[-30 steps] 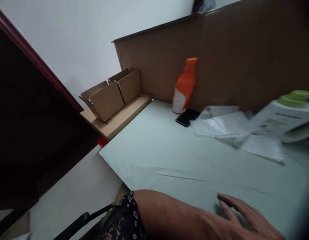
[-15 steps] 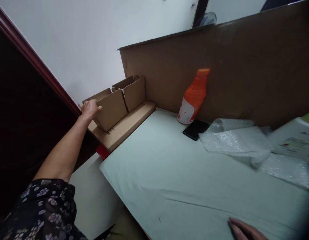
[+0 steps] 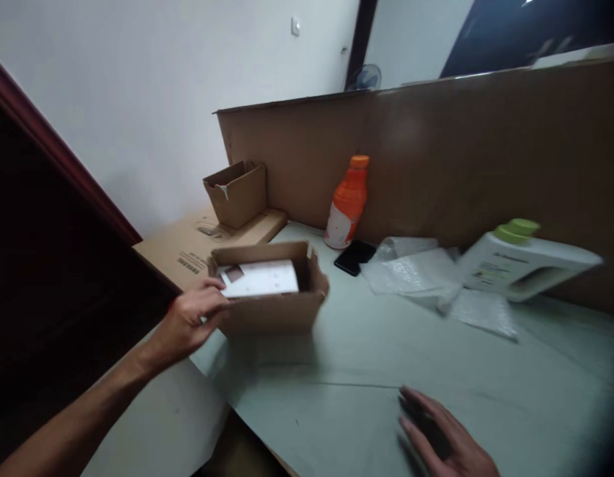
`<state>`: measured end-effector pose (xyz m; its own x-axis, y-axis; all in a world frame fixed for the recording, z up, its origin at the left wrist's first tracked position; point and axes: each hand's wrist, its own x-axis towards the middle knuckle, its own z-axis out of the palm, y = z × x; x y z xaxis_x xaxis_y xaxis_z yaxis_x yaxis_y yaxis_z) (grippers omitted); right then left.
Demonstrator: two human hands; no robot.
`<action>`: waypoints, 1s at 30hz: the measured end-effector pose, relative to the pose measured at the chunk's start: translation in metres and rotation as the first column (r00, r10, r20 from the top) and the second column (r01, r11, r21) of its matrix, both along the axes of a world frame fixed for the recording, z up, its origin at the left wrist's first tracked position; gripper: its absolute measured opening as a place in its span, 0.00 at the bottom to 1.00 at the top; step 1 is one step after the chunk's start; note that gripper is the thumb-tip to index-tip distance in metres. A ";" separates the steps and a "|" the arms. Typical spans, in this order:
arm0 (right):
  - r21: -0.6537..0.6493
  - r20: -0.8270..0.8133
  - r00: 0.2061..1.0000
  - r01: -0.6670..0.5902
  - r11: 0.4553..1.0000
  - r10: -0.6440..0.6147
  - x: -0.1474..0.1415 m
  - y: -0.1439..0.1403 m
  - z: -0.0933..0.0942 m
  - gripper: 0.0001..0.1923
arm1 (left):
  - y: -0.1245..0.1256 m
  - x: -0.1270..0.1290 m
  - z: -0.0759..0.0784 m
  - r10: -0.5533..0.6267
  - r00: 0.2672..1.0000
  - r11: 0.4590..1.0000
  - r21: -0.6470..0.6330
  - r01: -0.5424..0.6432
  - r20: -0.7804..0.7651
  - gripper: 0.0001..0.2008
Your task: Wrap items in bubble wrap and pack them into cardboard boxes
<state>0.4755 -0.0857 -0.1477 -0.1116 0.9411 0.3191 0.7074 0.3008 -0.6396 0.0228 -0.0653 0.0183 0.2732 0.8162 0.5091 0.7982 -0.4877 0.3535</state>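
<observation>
My left hand point(image 3: 200, 317) grips the near left corner of an open cardboard box point(image 3: 274, 315), with its fingers over the rim. Inside that box lies a white printed item point(image 3: 261, 278), whose kind I cannot make out. The box is over the left part of the pale green table point(image 3: 346, 351); blur hides whether its underside touches the surface. My right hand point(image 3: 443, 434) is at the lower right, low over the table, thumb and fingers apart and holding nothing.
A second open cardboard box point(image 3: 242, 199) stands on a flat carton point(image 3: 172, 245) at the back left. Along the cardboard screen point(image 3: 460, 159) are an orange bottle point(image 3: 347, 202), a black phone point(image 3: 355, 257), bubble wrap point(image 3: 410, 268) and a white jug with green cap point(image 3: 530, 262).
My left hand has brought one cardboard box off the flat carton, right and nearer, over the table. My right hand has come further into view. The camera view has shifted.
</observation>
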 end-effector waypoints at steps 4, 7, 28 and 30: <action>0.014 0.031 0.998 -0.062 0.998 0.062 -0.008 -0.024 0.004 0.36 | -0.008 0.062 -0.009 -0.304 0.953 0.952 0.018 0.304 -0.012 0.08; -0.041 0.035 0.999 -0.025 0.999 0.026 0.001 -0.041 -0.003 0.41 | -0.007 0.087 -0.024 -0.284 0.955 0.953 0.135 0.272 0.085 0.14; -0.110 -0.063 0.992 0.104 0.988 -0.111 0.072 0.089 0.056 0.22 | 0.104 0.199 -0.151 0.223 0.776 0.882 -0.462 0.098 0.590 0.27; -0.066 0.035 0.967 0.253 0.965 -0.251 0.091 0.124 0.070 0.18 | 0.104 0.202 -0.158 0.222 0.799 0.893 -0.446 0.065 0.559 0.25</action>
